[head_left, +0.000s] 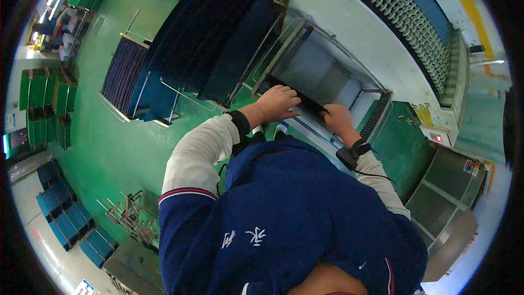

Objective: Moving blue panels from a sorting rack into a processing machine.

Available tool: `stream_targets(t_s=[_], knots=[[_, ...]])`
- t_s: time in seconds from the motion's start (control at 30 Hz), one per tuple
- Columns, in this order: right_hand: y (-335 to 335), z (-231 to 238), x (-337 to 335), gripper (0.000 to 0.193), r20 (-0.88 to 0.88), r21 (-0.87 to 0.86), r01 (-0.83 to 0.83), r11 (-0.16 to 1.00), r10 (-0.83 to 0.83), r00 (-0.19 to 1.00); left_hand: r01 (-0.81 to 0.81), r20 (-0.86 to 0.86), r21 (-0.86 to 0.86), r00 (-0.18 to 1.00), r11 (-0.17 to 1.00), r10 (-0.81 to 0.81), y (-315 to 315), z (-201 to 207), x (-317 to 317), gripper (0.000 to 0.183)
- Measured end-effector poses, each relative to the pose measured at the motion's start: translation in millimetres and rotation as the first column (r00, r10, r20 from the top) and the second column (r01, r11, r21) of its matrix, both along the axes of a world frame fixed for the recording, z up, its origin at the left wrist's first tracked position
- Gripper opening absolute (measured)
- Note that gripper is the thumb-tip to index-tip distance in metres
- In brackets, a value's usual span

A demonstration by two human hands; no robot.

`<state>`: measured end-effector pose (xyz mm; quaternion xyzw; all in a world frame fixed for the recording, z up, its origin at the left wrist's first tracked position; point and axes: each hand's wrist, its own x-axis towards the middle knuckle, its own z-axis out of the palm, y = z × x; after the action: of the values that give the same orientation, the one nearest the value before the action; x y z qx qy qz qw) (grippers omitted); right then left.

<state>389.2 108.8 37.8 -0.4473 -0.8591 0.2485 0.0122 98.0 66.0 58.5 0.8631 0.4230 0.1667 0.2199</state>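
Your two hands at a dark strip over an open metal rack.

Your left hand point(277, 102) lies palm down at the left end of the dark strip point(311, 104), its fingers point(289, 101) loosely bent; you cannot tell whether they grip it. Your right hand point(337, 119) has its fingers curled closed around the strip's right end. The strip lies across the near side of the metal rack point(322, 57), in front of you. Dark panels point(213, 33) stand to the left on the green floor point(131, 153).
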Motion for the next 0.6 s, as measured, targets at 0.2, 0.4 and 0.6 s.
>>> stream_targets(t_s=[0.2,0.4,0.6], knots=[[9.5,91.5,-5.4,0.021,0.041,0.044,0.002,0.999,-0.004,0.999,-0.049,-0.255,-0.299,0.967,0.953,-0.030,21.6,23.7,12.5,0.050],[33.1,211.7,29.2,0.030,0.052,0.123,0.106,0.987,-0.113,0.992,-0.048,-0.281,-0.350,0.958,0.936,-0.056,40.8,-7.8,21.9,0.052],[73.3,229.6,115.8,0.022,-0.628,-0.165,0.672,0.722,-0.602,0.493,-0.068,-0.193,-0.454,0.981,0.889,-0.024,51.5,13.6,16.1,0.057]])
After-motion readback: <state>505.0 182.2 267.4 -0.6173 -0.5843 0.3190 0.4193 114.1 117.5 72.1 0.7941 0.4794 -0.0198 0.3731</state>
